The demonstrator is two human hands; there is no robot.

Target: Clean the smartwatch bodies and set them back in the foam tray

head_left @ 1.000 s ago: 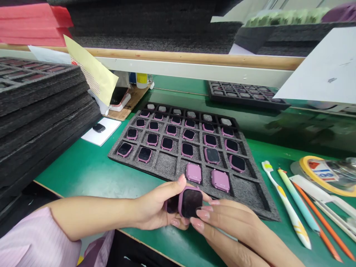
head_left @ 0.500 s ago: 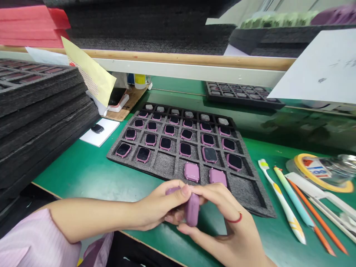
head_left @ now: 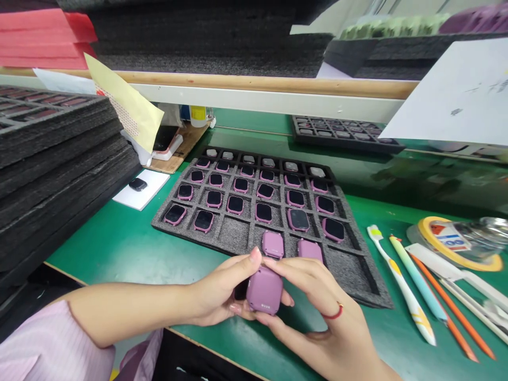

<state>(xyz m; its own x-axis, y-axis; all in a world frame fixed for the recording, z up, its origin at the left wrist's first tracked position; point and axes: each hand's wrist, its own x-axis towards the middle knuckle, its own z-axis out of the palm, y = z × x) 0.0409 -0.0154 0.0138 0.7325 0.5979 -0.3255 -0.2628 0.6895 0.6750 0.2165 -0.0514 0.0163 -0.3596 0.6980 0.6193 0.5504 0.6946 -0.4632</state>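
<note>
My right hand (head_left: 321,312) grips a purple watch case (head_left: 265,290) at its edges, its plain back turned toward me with small pale print along the lower edge. My left hand (head_left: 222,291) closes around another watch (head_left: 240,290), mostly hidden behind the first; only a dark face shows. Its thumb tip rests by the top of the purple case. Just beyond my fingers lies a foam tray (head_left: 232,233) with purple-framed, dark-faced watches in its compartments. Two purple cases lie back up in its near row, one (head_left: 272,244) left of the other (head_left: 310,249).
A toothbrush (head_left: 400,283), a teal pen (head_left: 418,280), an orange pencil (head_left: 452,307) and a tape roll (head_left: 456,246) lie at right. Stacked foam trays (head_left: 59,164) stand at left, near a dark watch (head_left: 137,184) on white paper (head_left: 143,198). A shelf edge (head_left: 238,95) crosses above.
The purple watch case in my right hand has turned from edge-on to show its broad back. The watch in my left hand is now mostly covered by it.
</note>
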